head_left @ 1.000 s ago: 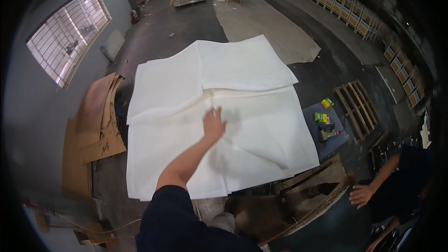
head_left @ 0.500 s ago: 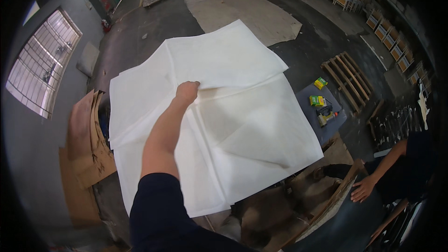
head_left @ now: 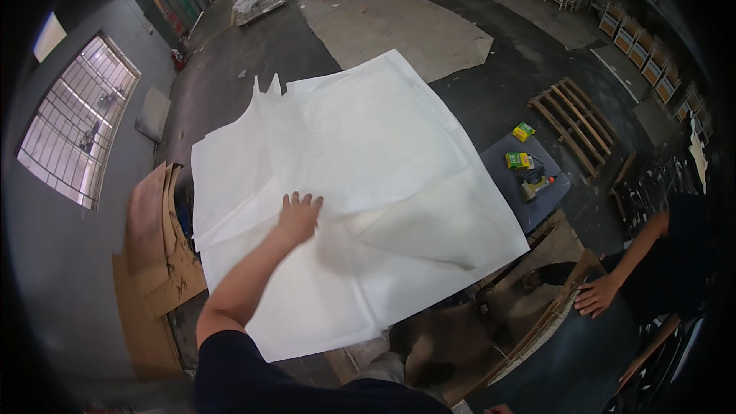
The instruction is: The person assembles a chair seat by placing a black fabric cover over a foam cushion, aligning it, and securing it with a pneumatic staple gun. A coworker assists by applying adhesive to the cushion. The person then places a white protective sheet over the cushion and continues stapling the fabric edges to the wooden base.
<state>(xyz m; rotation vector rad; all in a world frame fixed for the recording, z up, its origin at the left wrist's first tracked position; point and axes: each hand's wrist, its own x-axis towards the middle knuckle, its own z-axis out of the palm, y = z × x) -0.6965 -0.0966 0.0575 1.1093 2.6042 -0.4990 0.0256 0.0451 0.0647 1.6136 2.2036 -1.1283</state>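
Observation:
Large white sheets (head_left: 383, 138), cloth-like or paper-like, lie layered over a work surface in front of me, with creases and a raised fold. My left hand (head_left: 299, 218) rests palm down on them near the middle, fingers outstretched and holding nothing. A ridge of the upper sheet runs rightward from beside this hand, and the far left edge stands up in peaks. At the bottom edge a small bit of skin, apparently my right hand (head_left: 498, 409), shows; its fingers are cut off from view.
On the right, a grey board (head_left: 548, 199) carries green-yellow boxes (head_left: 520, 160) and a power tool (head_left: 537, 187). A wooden pallet (head_left: 571, 124) lies beyond. Another person's hand (head_left: 598, 296) rests on a dark panel (head_left: 567, 360). Cardboard (head_left: 146, 238) leans at left under a barred window (head_left: 80, 119).
My left hand has let go of the sheet's edge, opened and come nearer. The upper sheet has shifted toward me, covering the lengthwise crease, and its far left edge has risen into peaks.

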